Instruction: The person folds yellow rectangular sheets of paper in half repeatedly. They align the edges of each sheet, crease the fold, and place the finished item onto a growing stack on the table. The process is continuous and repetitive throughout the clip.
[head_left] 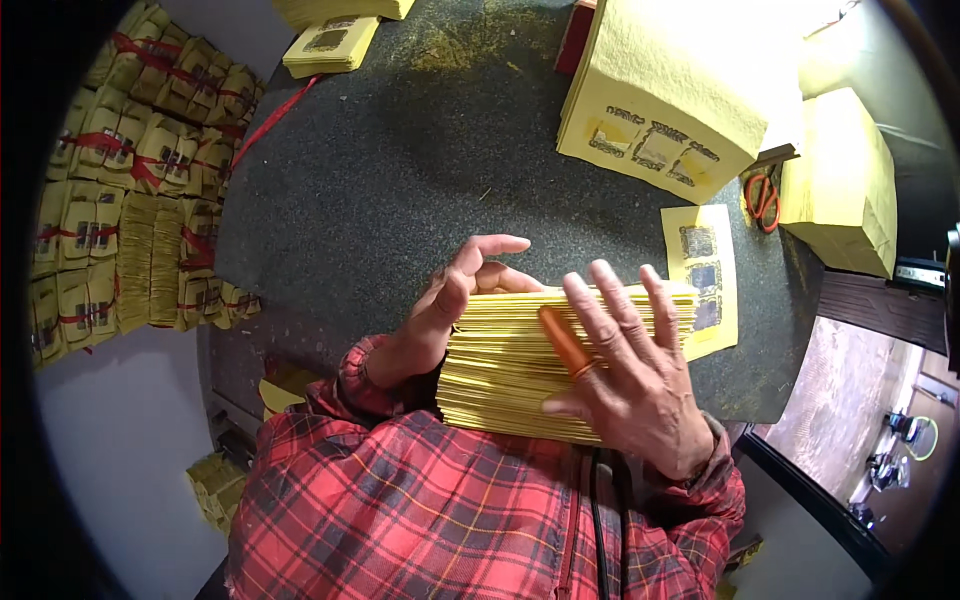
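Note:
A thick row of folded yellow paper sheets [500,375] stands edge-up against the near side of the table, in front of my plaid jacket. My right hand [645,390] lies flat over its right part with the fingers spread. An orange finger cot [565,343] covers the index finger of that hand. At the row's far left corner is my left hand [445,305], its fingers loosely curved and apart, with nothing gripped in them. Partly hidden behind the right end of the row, a printed yellow sheet [677,240] lies on the dark table [380,190].
A tall stack of printed yellow paper [650,110] stands at the far right. Red-handled scissors [763,203] lie beside a yellow paper block [840,175]. A small paper bundle [332,45] and a red ribbon [275,122] are far left. Tied bundles [130,190] are piled beyond the left edge.

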